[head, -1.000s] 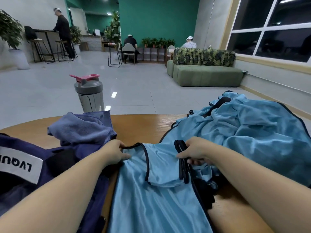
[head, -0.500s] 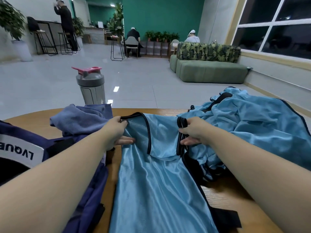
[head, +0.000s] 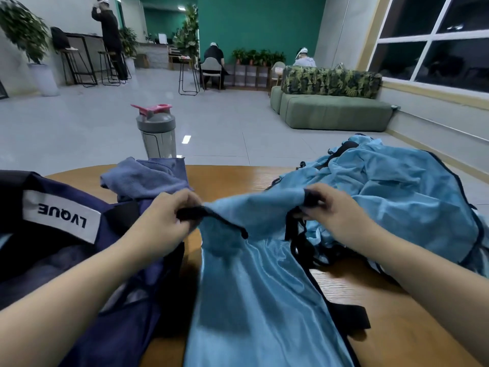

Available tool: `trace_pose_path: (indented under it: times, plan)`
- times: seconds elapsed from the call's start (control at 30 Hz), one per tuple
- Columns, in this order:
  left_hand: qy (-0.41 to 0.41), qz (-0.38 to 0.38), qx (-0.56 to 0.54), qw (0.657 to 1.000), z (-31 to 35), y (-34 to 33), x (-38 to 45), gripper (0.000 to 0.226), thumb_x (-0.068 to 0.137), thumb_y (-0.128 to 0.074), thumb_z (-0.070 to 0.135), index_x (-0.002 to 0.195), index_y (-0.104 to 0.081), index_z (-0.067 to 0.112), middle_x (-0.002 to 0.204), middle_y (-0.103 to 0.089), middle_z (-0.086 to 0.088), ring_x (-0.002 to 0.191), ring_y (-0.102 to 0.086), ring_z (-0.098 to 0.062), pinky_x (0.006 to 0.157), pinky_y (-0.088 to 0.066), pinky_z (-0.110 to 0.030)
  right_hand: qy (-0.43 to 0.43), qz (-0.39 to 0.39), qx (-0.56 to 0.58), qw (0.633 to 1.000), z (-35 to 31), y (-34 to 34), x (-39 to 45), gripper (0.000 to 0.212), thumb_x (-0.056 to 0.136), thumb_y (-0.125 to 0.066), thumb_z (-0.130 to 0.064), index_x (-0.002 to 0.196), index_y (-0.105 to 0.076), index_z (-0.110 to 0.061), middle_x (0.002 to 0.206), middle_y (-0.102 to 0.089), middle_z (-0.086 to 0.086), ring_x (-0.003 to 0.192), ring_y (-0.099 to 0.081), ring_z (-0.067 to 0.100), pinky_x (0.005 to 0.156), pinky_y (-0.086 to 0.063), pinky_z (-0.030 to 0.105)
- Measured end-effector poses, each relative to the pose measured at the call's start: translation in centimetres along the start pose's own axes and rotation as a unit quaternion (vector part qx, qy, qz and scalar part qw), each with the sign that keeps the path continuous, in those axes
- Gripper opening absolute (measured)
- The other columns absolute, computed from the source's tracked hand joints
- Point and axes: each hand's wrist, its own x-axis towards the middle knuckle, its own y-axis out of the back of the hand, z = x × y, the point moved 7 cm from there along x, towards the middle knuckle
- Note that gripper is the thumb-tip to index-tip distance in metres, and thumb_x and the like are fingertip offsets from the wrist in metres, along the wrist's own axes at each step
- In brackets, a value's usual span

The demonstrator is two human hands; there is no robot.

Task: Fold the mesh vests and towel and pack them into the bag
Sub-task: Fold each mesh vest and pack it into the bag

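Observation:
A light blue mesh vest (head: 254,300) with black trim hangs stretched between my hands above the wooden table (head: 232,181). My left hand (head: 164,221) pinches its black-edged left shoulder. My right hand (head: 333,210) grips the right shoulder strap. A heap of more light blue vests (head: 402,197) lies at the right, partly under my right arm. The navy bag (head: 53,245) with a white label sits at the left. A blue-grey towel (head: 145,178) lies crumpled on the bag's far side.
A grey shaker bottle (head: 157,133) with a pink lid stands behind the towel at the table's far edge. Beyond the table are a tiled floor, a green sofa (head: 333,112), stools and several people far back.
Both hands have lifted the vest's shoulders off the table and raised them, pulling the top edge taut; the vest body now hangs down toward me.

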Motion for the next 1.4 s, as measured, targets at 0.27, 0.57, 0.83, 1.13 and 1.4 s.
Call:
trace_pose_path:
  times: [0.27, 0.57, 0.83, 1.13, 1.4]
  plan:
    - [-0.209, -0.188, 0.291, 0.915, 2.7, -4.5, -9.3, 0.043, 0.046, -0.059, 0.021, 0.085, -0.049, 0.037, 0.084, -0.056, 0.025, 0.098, -0.049, 0.006, 0.089, -0.028, -0.028, 0.159, -0.102, -0.178, 0.966, -0.3, -2.2, -9.6, 0.030, 0.081, -0.052, -0.012, 0.099, -0.058, -0.034, 0.131, -0.048, -0.016, 0.117, -0.051, -0.002, 0.099, -0.035, 0.011]
    - [0.008, -0.117, 0.148, 0.982, 3.0, -8.6, -4.6, 0.045, 0.094, -0.041, 0.005, 0.136, -0.041, 0.020, 0.145, -0.033, 0.002, 0.133, -0.031, -0.016, 0.110, -0.024, -0.026, 0.013, -0.016, -0.172, 0.985, 5.1, -4.2, -11.5, 0.079, 0.066, -0.067, -0.036, 0.133, -0.025, -0.042, 0.139, -0.025, -0.017, 0.118, -0.042, -0.005, 0.099, -0.036, 0.012]
    - [0.004, -0.251, 0.263, 0.932, -0.2, -13.1, -7.7, 0.126, 0.034, 0.037, 0.086, 0.148, 0.013, 0.037, 0.158, 0.014, 0.012, 0.145, 0.015, -0.012, 0.116, 0.008, -0.038, -0.005, -0.007, -0.118, 0.993, 2.5, -7.2, -12.2, 0.029, 0.082, -0.059, -0.016, 0.106, -0.059, -0.031, 0.110, -0.063, -0.016, 0.105, -0.057, -0.001, 0.087, -0.046, 0.016]
    - [-0.013, -0.249, 0.259, 0.933, 0.2, -12.6, -8.6, 0.094, 0.039, 0.039, 0.084, 0.127, 0.025, 0.053, 0.157, 0.014, 0.014, 0.144, 0.017, -0.010, 0.115, 0.010, -0.037, -0.145, 0.026, -0.262, 0.954, 4.1, -4.3, -9.0, 0.058, 0.087, -0.057, -0.012, 0.139, -0.033, -0.023, 0.141, -0.035, -0.003, 0.132, -0.024, 0.019, 0.106, -0.024, 0.032]
    - [0.000, -0.255, 0.252, 0.933, 0.0, -12.7, -8.6, 0.094, 0.040, 0.037, 0.085, 0.127, 0.023, 0.054, 0.157, 0.013, 0.015, 0.144, 0.017, -0.010, 0.115, 0.011, -0.036, -0.109, -0.022, -0.251, 0.962, 4.2, -6.9, -7.0, 0.020, 0.096, -0.038, -0.016, 0.096, -0.056, -0.022, 0.108, -0.062, 0.009, 0.104, -0.056, 0.029, 0.087, -0.041, 0.039]
